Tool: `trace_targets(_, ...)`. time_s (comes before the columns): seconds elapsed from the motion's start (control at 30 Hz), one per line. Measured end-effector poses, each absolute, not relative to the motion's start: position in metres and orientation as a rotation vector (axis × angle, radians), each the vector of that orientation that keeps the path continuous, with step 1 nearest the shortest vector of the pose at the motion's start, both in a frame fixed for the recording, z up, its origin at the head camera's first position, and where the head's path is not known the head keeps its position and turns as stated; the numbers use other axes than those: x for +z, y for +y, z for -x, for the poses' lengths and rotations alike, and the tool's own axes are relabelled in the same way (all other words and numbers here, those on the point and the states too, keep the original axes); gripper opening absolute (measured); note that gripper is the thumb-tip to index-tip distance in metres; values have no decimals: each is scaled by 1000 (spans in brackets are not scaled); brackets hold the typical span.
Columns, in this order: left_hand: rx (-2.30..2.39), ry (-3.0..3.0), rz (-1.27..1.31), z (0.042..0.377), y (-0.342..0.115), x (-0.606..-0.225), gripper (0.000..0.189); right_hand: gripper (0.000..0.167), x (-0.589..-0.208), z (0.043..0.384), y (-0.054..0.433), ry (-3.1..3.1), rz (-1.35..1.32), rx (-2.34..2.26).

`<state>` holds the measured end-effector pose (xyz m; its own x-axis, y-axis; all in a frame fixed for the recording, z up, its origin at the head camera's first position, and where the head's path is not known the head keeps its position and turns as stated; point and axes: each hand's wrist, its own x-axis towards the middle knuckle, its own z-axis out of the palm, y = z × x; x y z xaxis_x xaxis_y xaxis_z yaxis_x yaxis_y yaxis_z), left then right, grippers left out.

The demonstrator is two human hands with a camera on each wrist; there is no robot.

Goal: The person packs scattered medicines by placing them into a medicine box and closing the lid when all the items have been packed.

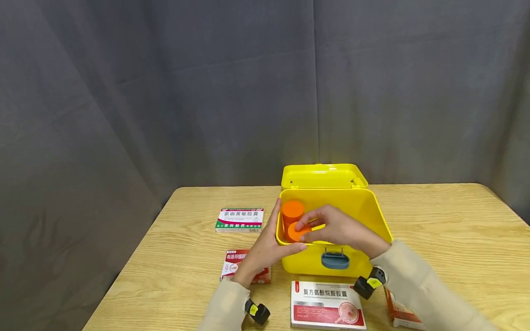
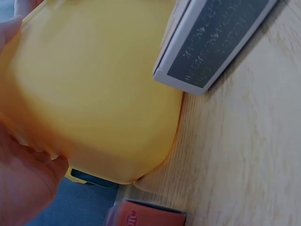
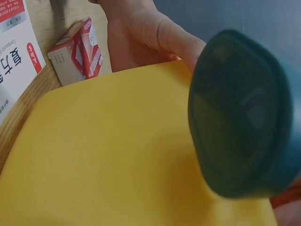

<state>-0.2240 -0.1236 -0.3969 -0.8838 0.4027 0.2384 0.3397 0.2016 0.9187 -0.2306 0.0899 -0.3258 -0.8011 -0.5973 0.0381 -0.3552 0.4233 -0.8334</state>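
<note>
A yellow lidded box (image 1: 298, 263) stands on the table with its lid (image 1: 323, 175) swung back. Inside its left end are two round orange-topped containers, one behind (image 1: 293, 209) and one in front (image 1: 294, 233). Over the box's front wall reaches my right hand (image 1: 339, 226), its thumb and fingers pinching the front orange container's top. My left hand (image 1: 262, 248) rests against the box's left front corner, fingers extended along the left side and thumb along the front rim. The right hand's fingertips are hidden in the right wrist view behind the grey-green latch (image 3: 240, 117).
A green-and-white medicine box (image 1: 239, 220) lies left of the yellow box, with a red-and-white one (image 1: 233, 264) nearer, partly under the left wrist. In front lies a larger white-and-red medicine box (image 1: 327, 305). Another red-and-white box (image 1: 403, 312) sits under the right forearm. A grey curtain (image 1: 248, 115) hangs behind.
</note>
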Motion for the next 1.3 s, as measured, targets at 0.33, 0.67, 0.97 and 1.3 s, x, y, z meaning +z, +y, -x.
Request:
trace_targets(0.33,1787,2406,-699,222,-127,-394,110,32,-319,213,117,2480,920,-1475)
trace_targets(0.67,1755,2444,-681,221,-128,-395,109,31,-301,179,164,2527,821,-1650)
trace_targets(0.97,1752,2444,-688,222,-126,-395,111,32,-296,165,192,2673,802,-1639)
trace_targets(1.3,1750,2427,-695,225,-125,-395,110,36,-297,151,220,2770,765,-1664)
